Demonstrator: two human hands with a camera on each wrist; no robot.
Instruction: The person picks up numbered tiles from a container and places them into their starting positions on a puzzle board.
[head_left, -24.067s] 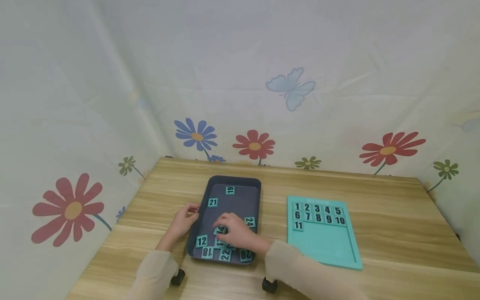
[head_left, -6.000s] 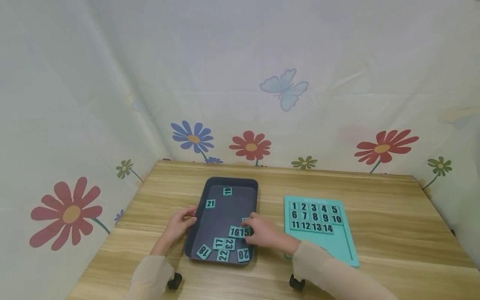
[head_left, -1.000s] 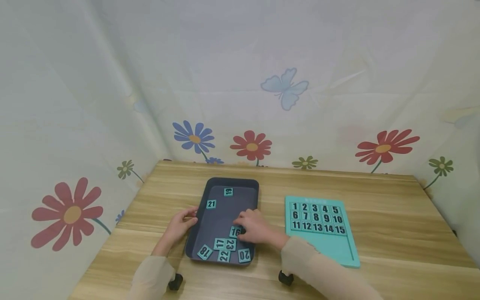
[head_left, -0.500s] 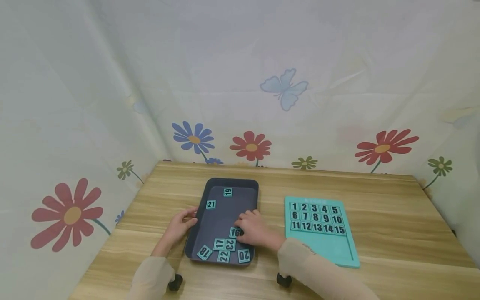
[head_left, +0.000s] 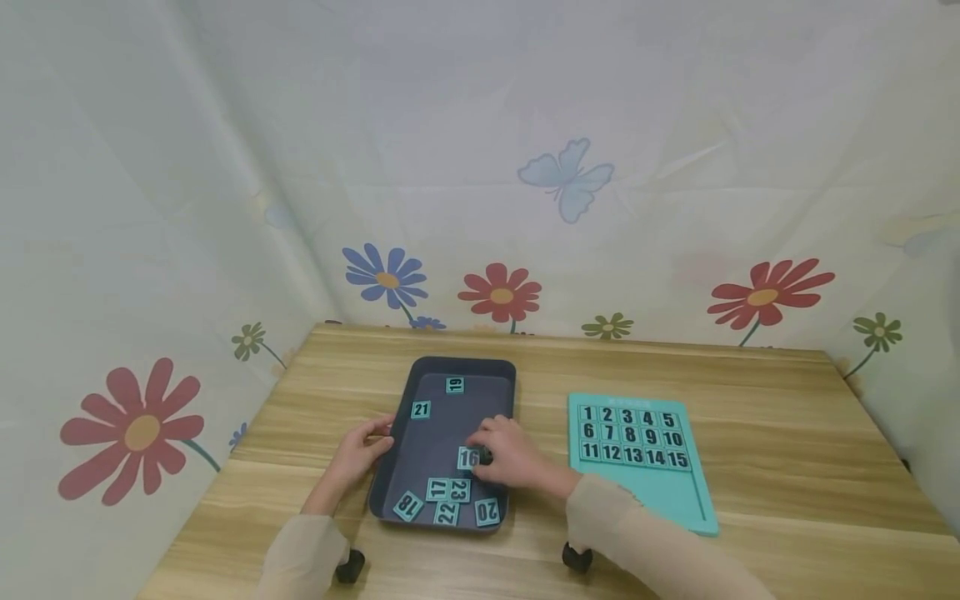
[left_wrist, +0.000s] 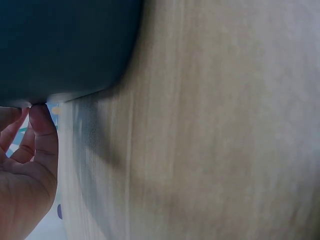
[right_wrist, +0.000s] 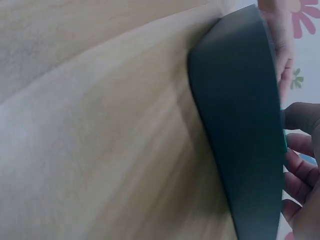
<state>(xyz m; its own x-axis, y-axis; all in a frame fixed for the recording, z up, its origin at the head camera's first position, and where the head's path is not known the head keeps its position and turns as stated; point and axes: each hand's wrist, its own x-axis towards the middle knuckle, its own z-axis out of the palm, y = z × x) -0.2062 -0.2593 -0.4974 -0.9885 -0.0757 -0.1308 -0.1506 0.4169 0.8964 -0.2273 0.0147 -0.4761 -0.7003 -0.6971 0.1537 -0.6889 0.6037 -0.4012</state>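
My left hand (head_left: 360, 454) holds the left rim of a dark tray (head_left: 431, 364); in the left wrist view the thumb (left_wrist: 42, 120) meets the tray's wall. Inside the tray, my right hand (head_left: 513, 454) pinches the teal number tile 16 (head_left: 468, 458) between thumb and fingers. Only a teal sliver of that tile shows in the right wrist view. Below it lie tiles 17 (head_left: 437, 489), 23 (head_left: 460, 490), 22 (head_left: 446, 513), 18 (head_left: 408, 506) and 20 (head_left: 487, 512). Tiles 19 (head_left: 455, 385) and 21 (head_left: 421, 409) lie farther up. The hand hides part of the tray floor.
A teal board (head_left: 645, 492) lies right of the tray, with tiles 1 to 15 in three rows across its upper part. Both stand on a wooden table (head_left: 810, 467). A flower-printed curtain (head_left: 660, 192) hangs behind the table's far edge.
Over the longer span, tiles 12 to 15 have gone from tray to board. In the last half second, tile 16 has shifted slightly upward in my right hand. The left hand stays put.
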